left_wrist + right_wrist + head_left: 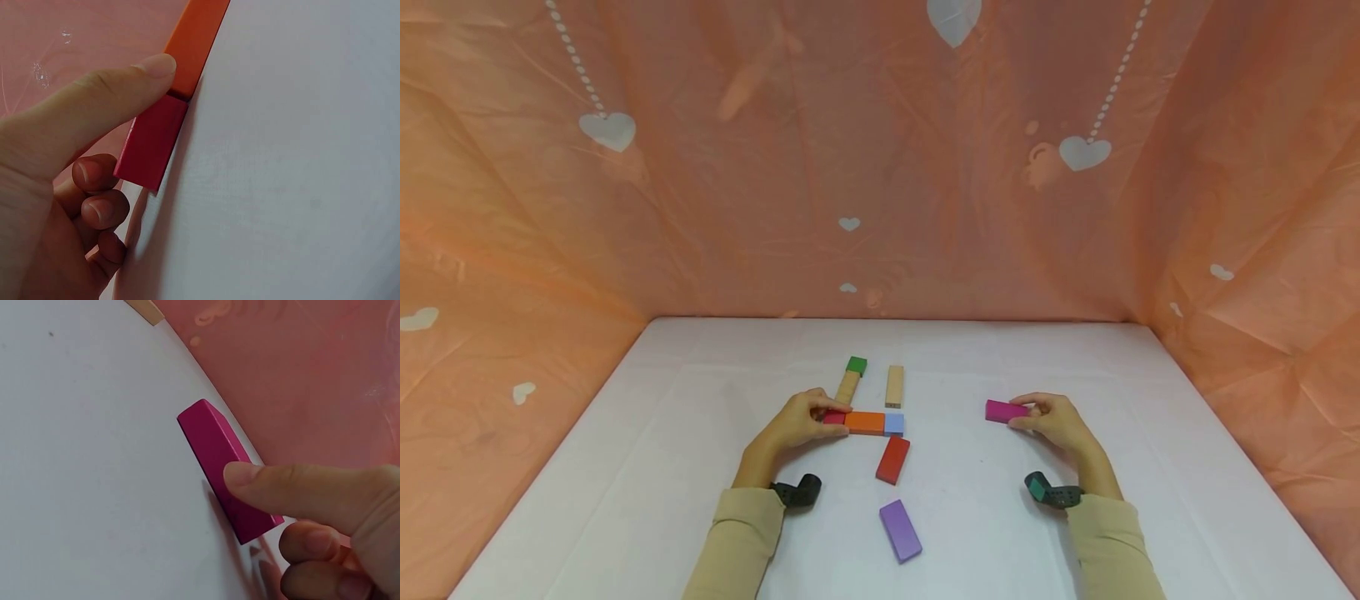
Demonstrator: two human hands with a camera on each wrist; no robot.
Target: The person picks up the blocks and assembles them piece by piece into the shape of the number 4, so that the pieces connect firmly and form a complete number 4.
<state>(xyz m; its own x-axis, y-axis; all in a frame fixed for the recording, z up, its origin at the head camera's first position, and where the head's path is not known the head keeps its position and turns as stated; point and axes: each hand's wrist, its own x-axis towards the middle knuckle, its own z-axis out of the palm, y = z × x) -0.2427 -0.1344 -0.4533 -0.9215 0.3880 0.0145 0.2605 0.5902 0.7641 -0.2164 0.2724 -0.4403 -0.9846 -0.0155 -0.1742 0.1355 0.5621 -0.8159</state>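
Note:
My left hand [799,419] pinches a crimson block [152,142] across its long sides, the thumb tip lying near its joint with an orange block [865,423]. The index finger is hidden behind them in the left wrist view. A light blue block [893,424] touches the orange one's right end, making a row. Over on the right, a magenta block [215,465] is held between the thumb and fingers of my right hand [1054,421]. A shadow runs beside it on the white surface; whether it touches the surface I cannot tell.
Behind the row lie a plain wooden block [847,387] with a green block [857,366] at its far end, and another wooden block [894,386]. Nearer are a red block [892,460] and a purple block [900,531]. Orange cloth [880,167] surrounds the white table [970,533].

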